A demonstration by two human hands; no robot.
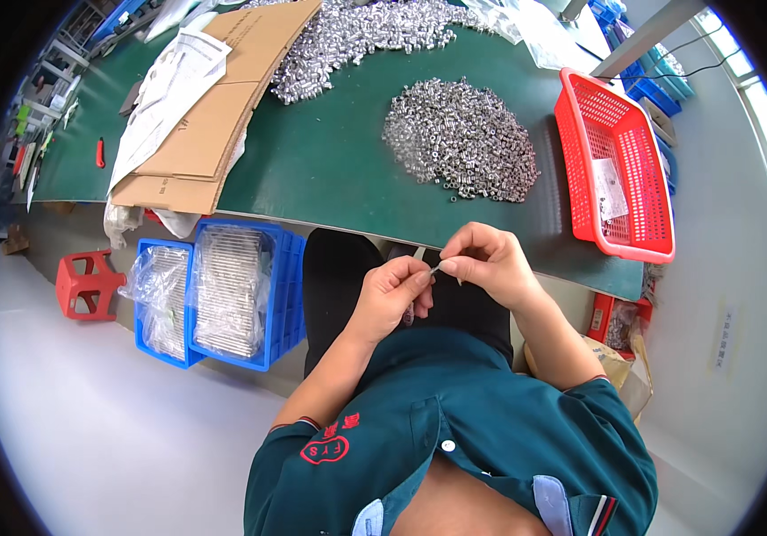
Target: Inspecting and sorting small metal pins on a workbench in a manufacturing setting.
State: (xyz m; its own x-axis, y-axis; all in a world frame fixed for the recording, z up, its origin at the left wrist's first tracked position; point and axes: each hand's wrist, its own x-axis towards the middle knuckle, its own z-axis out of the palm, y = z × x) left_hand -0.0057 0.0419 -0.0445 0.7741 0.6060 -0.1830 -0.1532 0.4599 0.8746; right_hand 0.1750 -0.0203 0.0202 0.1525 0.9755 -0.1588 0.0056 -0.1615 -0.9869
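Note:
Just off the table's near edge, above my lap, my left hand (pixel 399 288) and my right hand (pixel 491 263) meet fingertip to fingertip. Between their pinched fingers is a small metal part (pixel 435 269), mostly covered, so its exact kind cannot be made out. Both hands grip it, one from each side. Something dark and small also shows under the curled fingers of the left hand. Beyond the hands, a pile of small silvery metal rings (pixel 464 138) lies on the green table (pixel 330 161).
A red plastic basket (pixel 620 161) with a paper slip stands at right. A heap of larger shiny metal pieces (pixel 357 40) lies at the back. Flat cardboard (pixel 196 134) and papers overhang at left. Blue crates (pixel 290 295) and a red stool (pixel 87 286) stand on the floor.

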